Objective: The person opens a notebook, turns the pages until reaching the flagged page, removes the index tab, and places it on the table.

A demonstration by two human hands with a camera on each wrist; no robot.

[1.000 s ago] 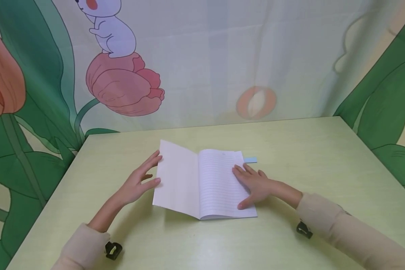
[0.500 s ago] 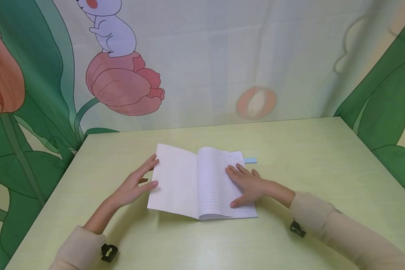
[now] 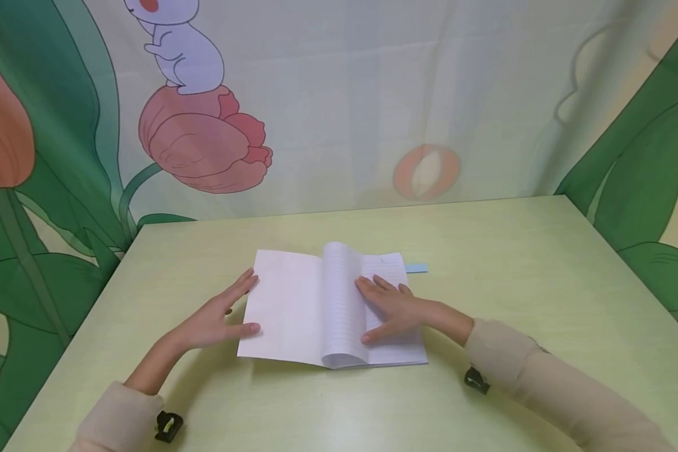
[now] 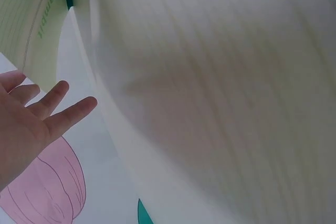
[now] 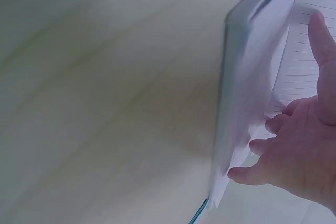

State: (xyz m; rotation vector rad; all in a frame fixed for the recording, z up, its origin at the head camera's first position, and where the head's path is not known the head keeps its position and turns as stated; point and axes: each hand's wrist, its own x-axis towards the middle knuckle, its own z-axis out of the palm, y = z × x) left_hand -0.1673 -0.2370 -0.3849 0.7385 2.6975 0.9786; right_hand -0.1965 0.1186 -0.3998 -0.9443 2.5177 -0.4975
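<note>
A notebook (image 3: 282, 307) lies open in the middle of the table in the head view. Its left leaf is blank and slopes slightly; lined pages (image 3: 337, 301) bulge in a curl near the spine. My left hand (image 3: 211, 320) touches the blank leaf's outer edge, fingers spread and fairly straight, thumb over the leaf. The left wrist view shows printed lettering on a pale green cover (image 4: 44, 24) beyond that hand's fingers. My right hand (image 3: 395, 311) presses on the lined pages with extended fingers, against the curl. A light blue strip (image 3: 416, 268) sticks out at the notebook's upper right.
The pale wood-grain table (image 3: 328, 414) surrounds the notebook. Behind it hangs a curtain (image 3: 339, 113) printed with tulips and a white animal. A small black device (image 3: 169, 427) sits at the left cuff, another black device (image 3: 477, 380) at the right cuff.
The left leaf has come down flatter and farther left, with my left hand moving along. My right hand has slid left across the pages, and the lined pages have curled up more toward the spine.
</note>
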